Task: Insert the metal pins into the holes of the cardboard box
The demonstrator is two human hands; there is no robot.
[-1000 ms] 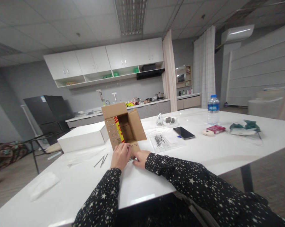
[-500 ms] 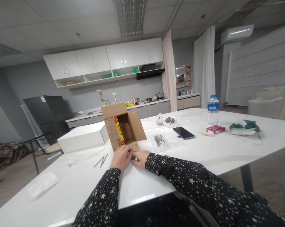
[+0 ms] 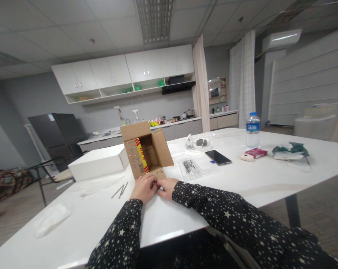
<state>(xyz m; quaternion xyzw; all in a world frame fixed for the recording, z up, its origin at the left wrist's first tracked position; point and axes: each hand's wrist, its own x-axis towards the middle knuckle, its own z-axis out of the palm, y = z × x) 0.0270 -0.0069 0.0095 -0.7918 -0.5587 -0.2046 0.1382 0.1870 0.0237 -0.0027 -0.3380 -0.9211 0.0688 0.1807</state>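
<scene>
Brown cardboard box (image 3: 146, 153), red-yellow strip inside; white table (image 3: 255, 179); black star-dotted sleeves (image 3: 214, 209); blue-capped bottle (image 3: 253, 130) at 2 o'clock.

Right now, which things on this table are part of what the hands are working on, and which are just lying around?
In hand:
- cardboard box, open, its front flap under both hands
- left hand
- right hand

Lying about:
- white box
- metal rods
- phone
- water bottle
- plastic bag of small parts

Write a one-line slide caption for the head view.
Both hands, left hand and right hand, meet at the lower flap of an open cardboard box lying on a white table.
</scene>
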